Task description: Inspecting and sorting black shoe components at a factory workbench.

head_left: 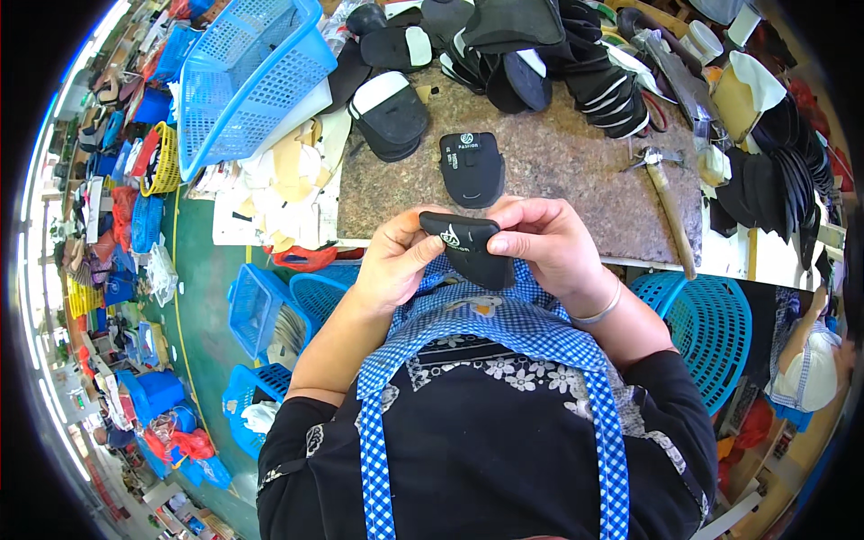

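Black shoe piece (470, 249), flat and rounded with a small white emblem, held above the blue checked apron (504, 324), just short of the table (576, 171) edge. Clamped between both hands: left hand (400, 256) closed on its left end, thumb across the top; right hand (549, 241) closed on its right end, fingers curled over. On the table just beyond, a second black piece (472, 167) lying flat; farther back, a heap of black and white pieces (540, 54). Hammer (668, 202) to the right. Tilted blue basket (247, 76) at upper left.
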Motion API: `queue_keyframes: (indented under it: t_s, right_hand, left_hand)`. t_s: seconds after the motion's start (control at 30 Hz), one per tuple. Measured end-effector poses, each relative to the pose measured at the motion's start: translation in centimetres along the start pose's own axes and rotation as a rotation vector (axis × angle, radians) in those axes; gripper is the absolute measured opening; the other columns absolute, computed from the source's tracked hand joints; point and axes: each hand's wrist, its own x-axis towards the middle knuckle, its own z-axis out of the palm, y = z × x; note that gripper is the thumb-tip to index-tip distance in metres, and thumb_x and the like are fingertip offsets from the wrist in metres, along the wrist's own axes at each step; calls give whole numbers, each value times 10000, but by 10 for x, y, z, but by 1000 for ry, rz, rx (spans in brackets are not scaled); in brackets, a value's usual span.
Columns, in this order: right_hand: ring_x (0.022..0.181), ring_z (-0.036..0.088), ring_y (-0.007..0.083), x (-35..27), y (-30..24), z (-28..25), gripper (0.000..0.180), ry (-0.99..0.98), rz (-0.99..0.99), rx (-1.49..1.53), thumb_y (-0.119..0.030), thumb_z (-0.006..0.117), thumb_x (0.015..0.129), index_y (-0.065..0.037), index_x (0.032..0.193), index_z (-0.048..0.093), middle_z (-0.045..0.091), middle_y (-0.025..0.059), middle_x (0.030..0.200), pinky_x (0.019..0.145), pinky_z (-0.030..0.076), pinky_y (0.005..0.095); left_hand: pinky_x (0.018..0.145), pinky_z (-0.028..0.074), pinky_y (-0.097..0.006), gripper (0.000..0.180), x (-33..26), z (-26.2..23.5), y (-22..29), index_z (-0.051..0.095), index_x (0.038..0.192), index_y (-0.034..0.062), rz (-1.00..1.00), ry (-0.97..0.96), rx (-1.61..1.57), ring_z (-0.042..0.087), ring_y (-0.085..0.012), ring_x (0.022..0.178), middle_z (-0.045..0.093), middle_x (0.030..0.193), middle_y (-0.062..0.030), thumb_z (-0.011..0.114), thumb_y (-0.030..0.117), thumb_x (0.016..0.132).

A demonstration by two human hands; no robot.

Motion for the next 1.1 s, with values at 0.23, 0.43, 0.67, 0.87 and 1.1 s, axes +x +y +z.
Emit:
queue_keyframes:
  t_s: [0.23, 0.43, 0.67, 0.87, 1.1]
  right_hand:
    - [703, 538, 73, -1, 3, 10, 47, 279, -144, -205, 26, 635, 747, 16, 763, 593, 560, 22, 770, 648, 439, 202]
    - [686, 507, 52, -5, 5, 4, 79, 302, -551, -898, 6, 644, 750, 16, 746, 566, 531, 22, 774, 591, 427, 185]
    - [727, 515, 54, 7, -6, 13, 108, 43, -84, -89, 3, 605, 781, 25, 882, 571, 530, 15, 787, 670, 430, 196]
    - [670, 488, 38, 1, -2, 14, 91, 123, -309, -566, -13, 638, 758, 4, 843, 608, 520, -6, 724, 595, 398, 176]
    - [714, 513, 62, 9, -2, 14, 126, 99, -155, -325, 4, 628, 752, 13, 878, 622, 549, 22, 835, 638, 417, 187]
  left_hand:
    - [612, 403, -209, 128, -5, 9, -4, 562, 859, -37, 382, 158, 692, 506, -110, 706, 531, 807, -56, 633, -6, 757]
    - [506, 356, -193, 111, -5, 14, -4, 562, 800, -21, 431, 207, 703, 460, -80, 594, 513, 739, -52, 653, -6, 739]
    - [457, 295, -146, 134, -1, 11, -3, 582, 836, 4, 302, 181, 597, 388, -11, 508, 528, 777, -17, 669, 33, 740]
    - [521, 350, -154, 172, 2, 27, 11, 561, 872, 4, 200, 190, 460, 457, -36, 617, 530, 812, -35, 665, 18, 736]
    - [614, 413, -189, 147, 0, 23, 9, 542, 832, 10, 359, 178, 658, 518, -75, 711, 525, 814, -42, 650, -20, 737]
